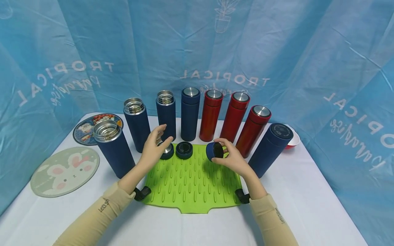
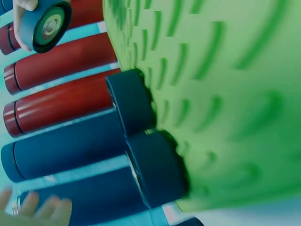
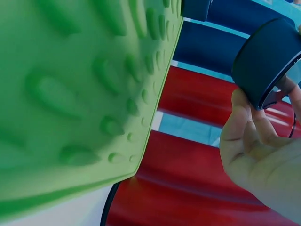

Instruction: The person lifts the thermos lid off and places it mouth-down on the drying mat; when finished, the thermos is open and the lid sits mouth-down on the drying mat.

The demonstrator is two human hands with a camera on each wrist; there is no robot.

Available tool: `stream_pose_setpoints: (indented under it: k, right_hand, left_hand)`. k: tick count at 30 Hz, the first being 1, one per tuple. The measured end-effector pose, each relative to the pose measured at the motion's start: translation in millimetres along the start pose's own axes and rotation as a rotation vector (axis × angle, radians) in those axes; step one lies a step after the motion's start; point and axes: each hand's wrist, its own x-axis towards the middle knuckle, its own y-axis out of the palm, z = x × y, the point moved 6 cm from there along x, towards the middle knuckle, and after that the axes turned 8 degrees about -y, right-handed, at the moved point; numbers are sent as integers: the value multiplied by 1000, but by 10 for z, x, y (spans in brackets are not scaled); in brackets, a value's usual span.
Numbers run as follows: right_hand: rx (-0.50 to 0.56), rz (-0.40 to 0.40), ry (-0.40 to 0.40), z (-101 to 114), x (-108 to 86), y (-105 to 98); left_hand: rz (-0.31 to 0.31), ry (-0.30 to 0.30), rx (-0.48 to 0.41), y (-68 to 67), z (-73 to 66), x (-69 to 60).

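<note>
The right hand (image 1: 233, 158) pinches a blue cap (image 1: 210, 152) between thumb and fingertips, the fingers bent around its rim. The cap is held up over the right back part of the green mat (image 1: 194, 184), tipped well onto its side, so its axis runs more sideways than up and down. The left hand (image 1: 153, 145) has hold of nothing: its thumb and fingers stand loosely apart, above the left back corner of the mat.

Between the hands, two more caps rest near the mat's back edge, side by side: a dark cap (image 1: 184, 150), and left of it a silver-centred cap (image 1: 166, 156), partly hidden behind the left hand in the head view.

The relation that matters most runs right to left. Three blue bottles have bare silver necks, and all lie left of the held cap, past the resting ones: the inner open bottle (image 1: 166, 114), the middle open bottle (image 1: 137, 128) and the front open bottle (image 1: 116, 153). All stand upright, long axis vertical, so the tilted cap does not line up with any neck. The left hand is nearer to them; the right hand is nearest the capped red bottles (image 1: 253, 131).
</note>
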Motion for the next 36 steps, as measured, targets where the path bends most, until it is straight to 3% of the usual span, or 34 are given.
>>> stream_pose_setpoints:
  k: [6,9,21,36]
  right_hand:
    - [-21,-9,8,10,114,59]
    - [-14,0,16,9,177,91]
    - [-68,39,45,-42,470,214]
    - [-189,85,118,-204,552,361]
  left_hand:
    - [120,60,272,-11,183,-177]
    - [172,72,353,-30,256,-249]
    - [287,93,532,-68,513,-419]
    - [389,51,631,-75,655,-500]
